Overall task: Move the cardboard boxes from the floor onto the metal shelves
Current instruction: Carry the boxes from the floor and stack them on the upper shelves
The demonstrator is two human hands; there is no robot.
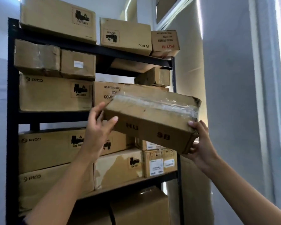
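The head view looks up at a black metal shelf rack [13,95] already crowded with cardboard boxes on every level. A taped cardboard box [151,117] is held in the air in front of the rack's right half, tilted so its right end sits lower, level with the second shelf from the top and well clear of the floor.

To finish this step well, the box probably needs levelling first, then lifting toward the gap on the right of that shelf, above the printed box [107,93] and beside the small taped box [154,77]. That gap looks tight, so the far edge should go in first and the box then slide flat, without nudging its neighbours off the ledge.

The left hand [99,127] grips the box's left end: the fingers are loosely spread, the thumb [111,120] pressed on the near face and the other fingertips curled over the top corner. The right hand [201,143] cups the lower right end, thumb [193,124] on the near face, the remaining fingers wrapped underneath and mostly hidden. Both hands carry the weight together.
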